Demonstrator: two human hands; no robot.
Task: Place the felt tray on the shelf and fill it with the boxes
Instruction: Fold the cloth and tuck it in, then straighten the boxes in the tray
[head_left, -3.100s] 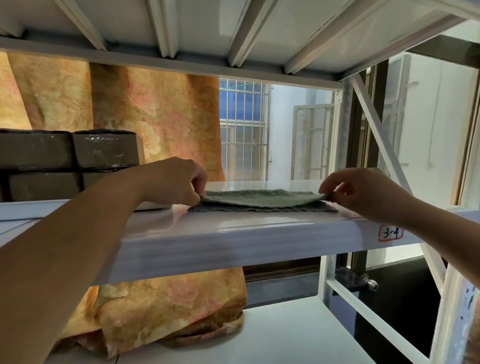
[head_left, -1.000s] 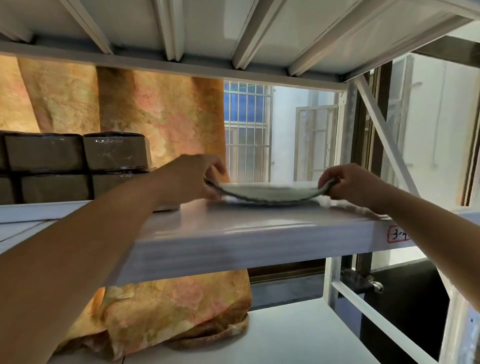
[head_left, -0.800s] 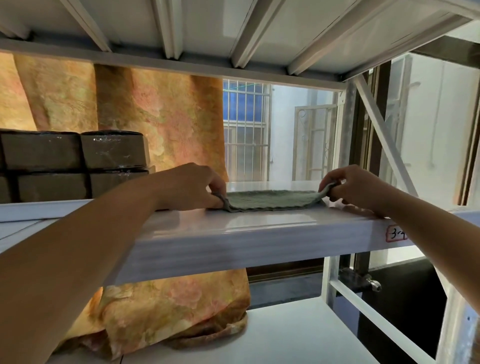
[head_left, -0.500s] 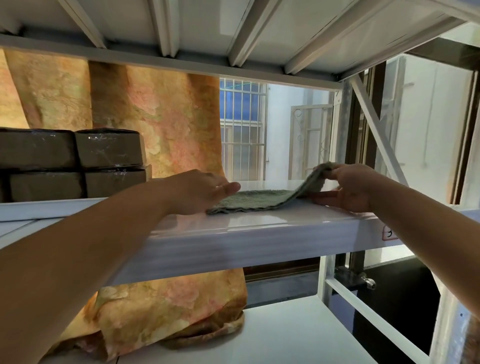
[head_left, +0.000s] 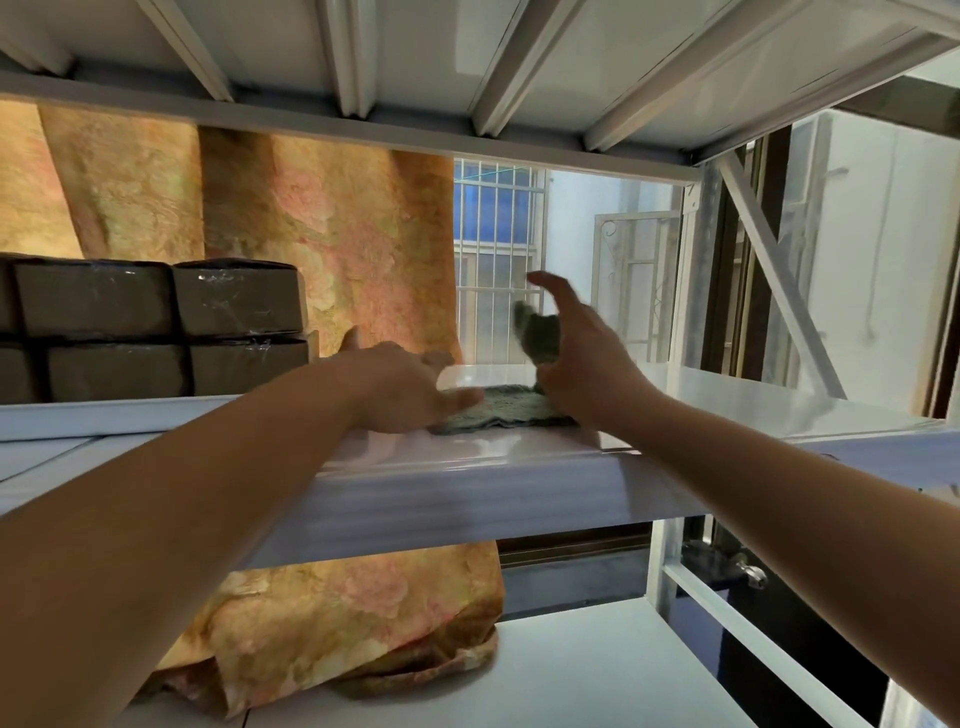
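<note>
the green felt tray is seen lying on the white shelf, near its front edge. most of the tray is flat, but its right end is bent up beside the right hand. the right hand is spread, with thumb and fingers apart, and it cannot be told if the raised end is touched or gripped. the left hand is laid flat, palm down, on the left end of the tray, with its fingers stretched out and close together. to the left of the tray, well apart from it, dark boxes wrapped in shiny plastic are stacked on the same shelf. behind the tray, an orange curtain and a barred window are seen.
</note>
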